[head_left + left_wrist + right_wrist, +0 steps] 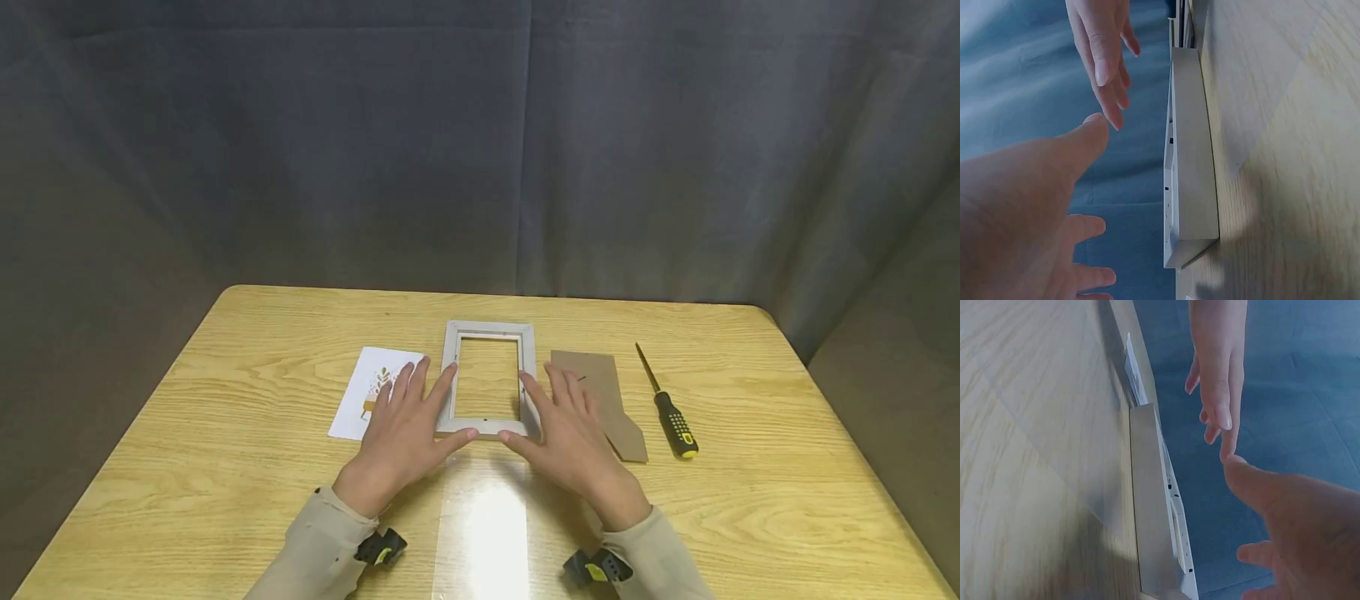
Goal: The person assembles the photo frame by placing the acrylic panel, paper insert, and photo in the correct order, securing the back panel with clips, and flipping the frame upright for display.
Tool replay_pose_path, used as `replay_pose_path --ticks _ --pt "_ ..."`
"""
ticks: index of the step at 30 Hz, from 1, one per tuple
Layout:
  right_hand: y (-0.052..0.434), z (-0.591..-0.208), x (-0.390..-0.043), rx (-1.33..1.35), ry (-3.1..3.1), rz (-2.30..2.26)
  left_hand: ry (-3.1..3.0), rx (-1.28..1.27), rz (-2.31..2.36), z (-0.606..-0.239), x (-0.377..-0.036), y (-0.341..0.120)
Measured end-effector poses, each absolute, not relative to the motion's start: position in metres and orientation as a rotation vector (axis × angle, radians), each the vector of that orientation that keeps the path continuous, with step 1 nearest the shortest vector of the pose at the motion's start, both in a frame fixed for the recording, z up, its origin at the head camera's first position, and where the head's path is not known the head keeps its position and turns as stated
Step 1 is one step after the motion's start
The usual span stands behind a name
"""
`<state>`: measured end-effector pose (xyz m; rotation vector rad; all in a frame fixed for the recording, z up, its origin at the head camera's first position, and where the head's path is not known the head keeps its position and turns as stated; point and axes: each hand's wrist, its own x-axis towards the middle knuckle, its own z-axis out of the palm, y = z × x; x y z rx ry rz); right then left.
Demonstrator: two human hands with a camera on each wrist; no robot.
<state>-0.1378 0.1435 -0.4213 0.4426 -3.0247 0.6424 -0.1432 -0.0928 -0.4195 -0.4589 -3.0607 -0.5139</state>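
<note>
A white picture frame (pixel 489 428) lies flat at the middle of the table, its opening showing bare wood. Over its left side is my left hand (pixel 405 425), fingers spread, which also overlaps a white card (pixel 349 414) with a printed plant. My right hand (pixel 566 429) spreads over the frame's right side and partly covers a brown backing board (pixel 600 375). Both wrist views show a gap between the hands and the frame's edge (pixel 1192 156); neither hand grips anything. Seen from the right wrist, the frame (pixel 1150 500) lies beyond a see-through sheet.
The clear, glossy sheet (pixel 483 525) lies between my forearms, reflecting light. A screwdriver (pixel 675 423) with a black and yellow handle lies to the right of the backing board. Dark curtains (pixel 517 150) hang behind the wooden table (pixel 787 500).
</note>
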Motion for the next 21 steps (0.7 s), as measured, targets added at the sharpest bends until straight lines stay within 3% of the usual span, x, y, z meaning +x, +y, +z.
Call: replay_pose_path --ticks 21 --pt "0.129 -0.410 -0.132 0.601 -2.958 0.734 -2.911 -0.501 -0.540 -0.414 -0.141 -0.086"
